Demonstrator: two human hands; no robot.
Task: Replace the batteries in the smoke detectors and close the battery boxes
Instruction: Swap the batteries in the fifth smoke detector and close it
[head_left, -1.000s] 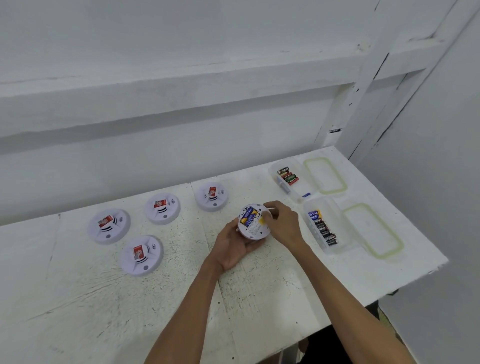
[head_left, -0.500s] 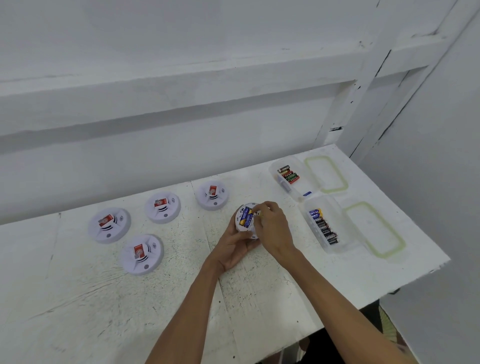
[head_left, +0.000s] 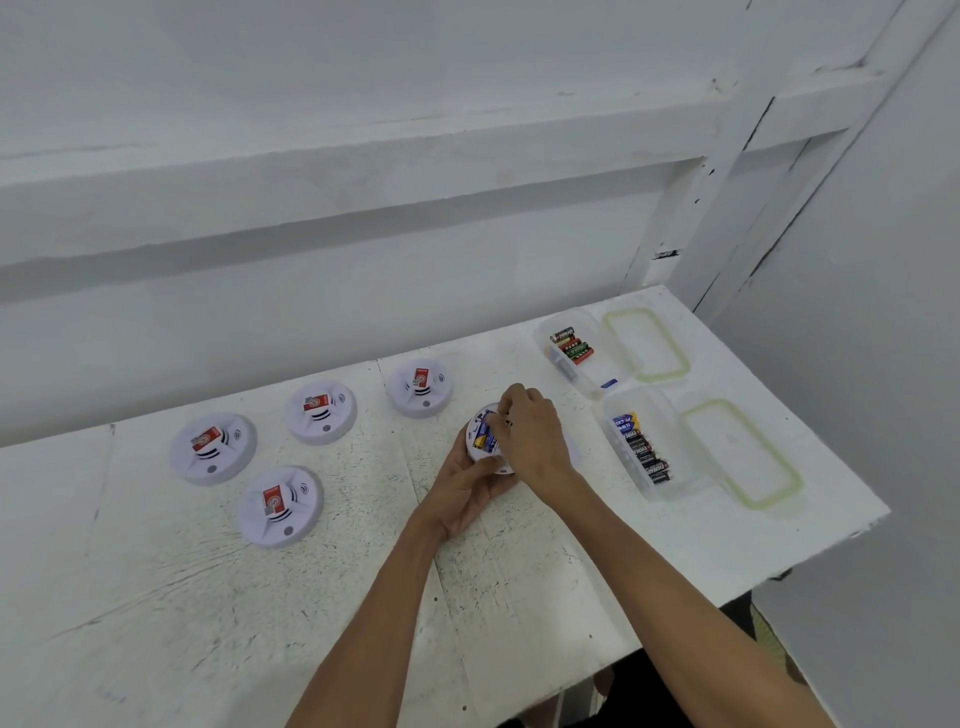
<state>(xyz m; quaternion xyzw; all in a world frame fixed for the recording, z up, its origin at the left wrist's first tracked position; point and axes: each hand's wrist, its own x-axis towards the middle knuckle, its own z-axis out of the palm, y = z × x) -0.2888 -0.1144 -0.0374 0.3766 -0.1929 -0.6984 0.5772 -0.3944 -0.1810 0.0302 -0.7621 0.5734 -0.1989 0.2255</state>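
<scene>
White smoke detectors (head_left: 280, 506) with red stickers; white speckled table (head_left: 363, 597)

A scuffed white table (head_left: 156, 623) bears four smoke detectors (head_left: 280, 506) at left, two open battery boxes (head_left: 666, 427) at right.

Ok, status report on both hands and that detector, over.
Left grip holds the smoke detector from below. Right grip pinches the blue battery in its open back. Four other detectors sit left, clear of the work.

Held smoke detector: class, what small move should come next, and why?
Probably press the blue battery fully into its bay: the left hand cradles the smoke detector back-up, the right hand has curled fingertips on the battery, and the compartment looks uncovered.
</scene>
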